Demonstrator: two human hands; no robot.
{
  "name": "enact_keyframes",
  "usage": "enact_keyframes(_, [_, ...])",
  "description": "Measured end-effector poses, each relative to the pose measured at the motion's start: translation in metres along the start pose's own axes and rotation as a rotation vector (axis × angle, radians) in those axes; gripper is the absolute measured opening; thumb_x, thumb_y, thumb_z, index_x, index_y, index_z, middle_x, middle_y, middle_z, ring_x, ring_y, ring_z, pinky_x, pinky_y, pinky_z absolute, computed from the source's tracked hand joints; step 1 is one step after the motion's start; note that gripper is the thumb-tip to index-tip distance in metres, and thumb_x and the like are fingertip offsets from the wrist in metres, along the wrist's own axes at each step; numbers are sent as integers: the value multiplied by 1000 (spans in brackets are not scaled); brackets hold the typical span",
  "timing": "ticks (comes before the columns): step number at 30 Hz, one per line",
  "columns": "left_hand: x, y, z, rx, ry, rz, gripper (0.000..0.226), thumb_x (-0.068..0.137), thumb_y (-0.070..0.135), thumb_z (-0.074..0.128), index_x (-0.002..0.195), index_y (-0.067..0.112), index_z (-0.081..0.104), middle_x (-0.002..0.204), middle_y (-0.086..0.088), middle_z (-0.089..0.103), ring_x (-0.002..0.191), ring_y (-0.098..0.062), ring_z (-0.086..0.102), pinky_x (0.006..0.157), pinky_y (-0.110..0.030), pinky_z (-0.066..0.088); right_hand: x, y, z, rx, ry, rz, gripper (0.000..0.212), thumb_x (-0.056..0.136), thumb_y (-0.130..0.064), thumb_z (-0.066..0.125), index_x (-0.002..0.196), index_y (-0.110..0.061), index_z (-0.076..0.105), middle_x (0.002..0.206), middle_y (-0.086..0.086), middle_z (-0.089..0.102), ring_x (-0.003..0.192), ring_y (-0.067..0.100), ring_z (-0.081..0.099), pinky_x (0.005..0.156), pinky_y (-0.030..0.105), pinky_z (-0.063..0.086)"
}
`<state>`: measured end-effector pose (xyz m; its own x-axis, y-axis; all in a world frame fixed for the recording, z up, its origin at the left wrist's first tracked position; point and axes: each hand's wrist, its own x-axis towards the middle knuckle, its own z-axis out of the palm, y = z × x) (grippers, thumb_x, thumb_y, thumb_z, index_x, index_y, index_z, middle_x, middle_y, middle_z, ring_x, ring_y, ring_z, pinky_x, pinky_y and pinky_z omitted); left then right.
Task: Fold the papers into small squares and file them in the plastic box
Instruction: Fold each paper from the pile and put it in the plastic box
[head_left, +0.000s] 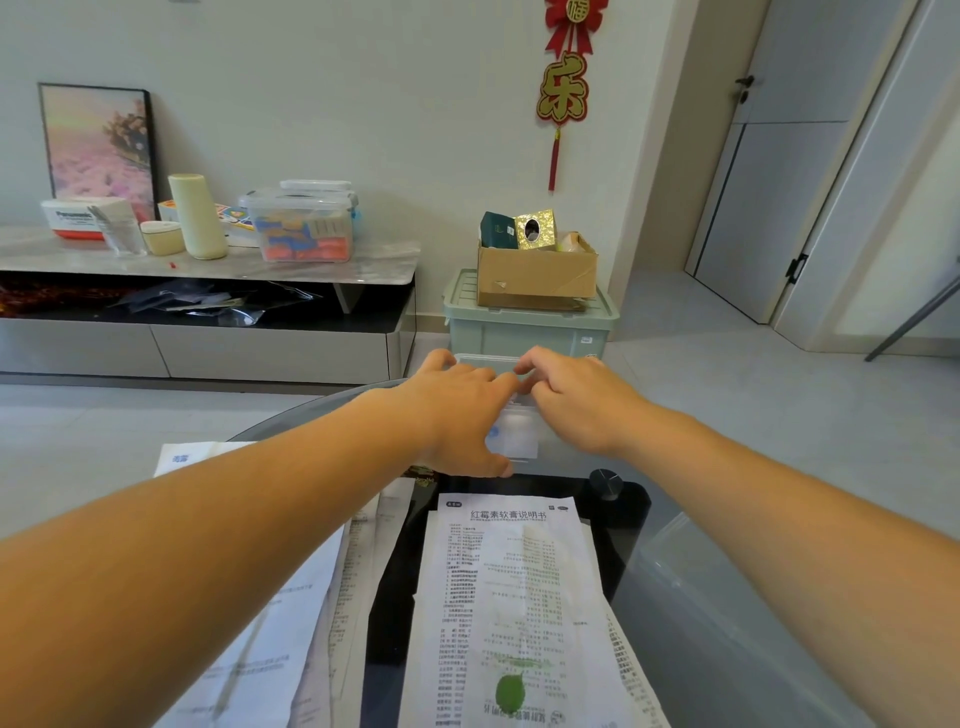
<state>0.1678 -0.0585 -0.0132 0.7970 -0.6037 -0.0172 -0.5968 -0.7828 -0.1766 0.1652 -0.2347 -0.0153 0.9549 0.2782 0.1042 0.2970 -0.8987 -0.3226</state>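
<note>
Printed papers (514, 597) lie unfolded at the bottom centre of the frame on the glass desk (701, 571), with more sheets (260, 623) overlapping at the lower left under the left forearm. Both arms stretch forward to the plastic box (519, 447), a small clear one at the desk's far edge in the middle of the frame. The left hand (457, 410) lies over the box, fingers across its top and thumb against the near wall, holding it. The right hand (576, 400) has its fingers curled at the rim, tips touching the left hand's; whether it pinches anything cannot be told. White folded paper shows through the box's wall. Beyond, on the floor, a green bin (524, 332) carries a cardboard carton (535, 275).
</note>
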Motion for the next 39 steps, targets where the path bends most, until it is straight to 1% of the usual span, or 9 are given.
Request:
enact_keyframes(7, [-23,-1,-16,-32,158,7,93,83,64,66,155,24,23,156,1,34,143,-22,33,119,-42,24,-36,-12,-22,234,198,23,35,98,-10,40,126,-22,57,120,-5,67,111,16,60,97,40,49])
enact_keyframes(10, [-53,13,-25,-99,262,10,68,87,59,64,143,29,41,144,4,44,130,-17,41,111,-35,34,-77,-23,-30,273,196,2,26,99,-12,47,114,-26,64,104,-14,67,94,8,63,85,32,55])
enact_keyframes(13, [-103,41,-26,-229,237,-8,39,92,57,60,123,34,53,123,13,52,112,-9,50,97,-26,46,-142,-39,-30,254,42,-36,15,97,-24,58,102,-35,67,95,-21,64,90,-3,60,77,20,52])
enact_keyframes(16, [-172,80,-23,-380,61,31,27,93,59,56,114,41,54,111,22,51,102,-2,51,88,-20,47,-217,-57,-23,163,-228,-143,21,92,-48,64,111,-41,65,112,-29,58,109,-13,49,97,20,46])
enact_keyframes(21, [-254,134,-17,-409,-163,209,56,89,70,53,137,41,47,144,20,35,129,-1,34,112,-24,30,-295,-71,-3,19,-464,-323,52,90,-61,59,139,-44,49,152,-29,30,139,-14,14,118,20,15])
enact_keyframes(24, [-273,151,-9,-400,-187,219,73,83,77,55,145,44,35,154,18,18,139,-4,19,117,-24,17,-317,-74,7,-30,-473,-293,69,84,-68,61,145,-49,36,158,-30,14,143,-7,5,120,27,10])
enact_keyframes(28, [-281,163,-7,-447,-124,175,85,70,82,65,137,38,40,142,17,25,130,-4,24,116,-25,25,-338,-80,7,36,-428,-246,89,71,-77,67,147,-48,32,157,-32,8,142,-10,-2,119,24,7])
enact_keyframes(35, [-313,180,3,-473,-151,208,64,68,75,74,113,39,47,143,13,23,133,-9,22,115,-26,26,-372,-80,21,12,-337,-308,96,67,-81,67,148,-44,31,153,-31,14,139,-12,1,117,17,5])
enact_keyframes(39, [-321,182,7,-502,-95,192,36,80,63,71,100,35,59,142,12,34,131,-8,32,114,-25,27,-381,-78,32,1,-238,-340,73,78,-73,60,141,-42,41,150,-27,24,139,-8,10,116,18,11])
